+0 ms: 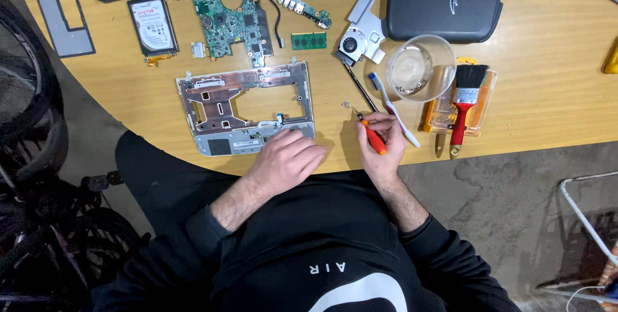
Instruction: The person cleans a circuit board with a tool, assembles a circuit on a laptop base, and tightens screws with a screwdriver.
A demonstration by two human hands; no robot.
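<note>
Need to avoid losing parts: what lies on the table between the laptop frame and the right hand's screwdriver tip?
In the head view, a few tiny loose screws lie on bare table between the laptop frame and the orange screwdriver in the right hand.

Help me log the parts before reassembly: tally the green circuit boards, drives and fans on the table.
Green circuit boards: 3 (motherboard, narrow board, memory stick)
Hard drives: 1
Cooling fans: 1
Total: 5
</note>
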